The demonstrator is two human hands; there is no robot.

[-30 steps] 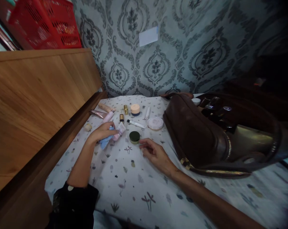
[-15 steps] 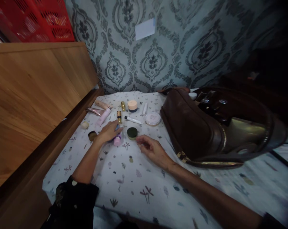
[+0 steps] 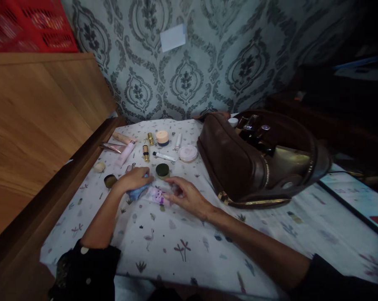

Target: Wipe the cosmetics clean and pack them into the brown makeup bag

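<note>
My left hand point(image 3: 133, 179) is closed over a crumpled blue cloth point(image 3: 137, 193), which lies against one end of a pink and purple tube point(image 3: 156, 195). At the tube's other end, the thumb and fingers of my right hand point(image 3: 189, 196) pinch it just above the tablecloth. Just behind my right fingertips sits a round jar with a dark green lid point(image 3: 162, 169). An open brown round container point(image 3: 110, 181) lies left of my left hand. Beyond my hands are a gold and black lipstick point(image 3: 145, 153) and a slim white tube with a black tip point(image 3: 164, 156).
A large brown leather bag point(image 3: 233, 159) stands open on the right, bottles inside. Farther back lie a cream jar point(image 3: 162, 138), a round compact point(image 3: 188, 153) and several tubes, including a pink tube point(image 3: 125, 154). A wooden cabinet point(image 3: 51, 125) borders the left; a lit screen point(image 3: 358, 196) is far right.
The tube has turned from pointing toward me to lying sideways, and the blue cloth shows more. My right hand has come to the tube's end. The whole view has shifted slightly.
</note>
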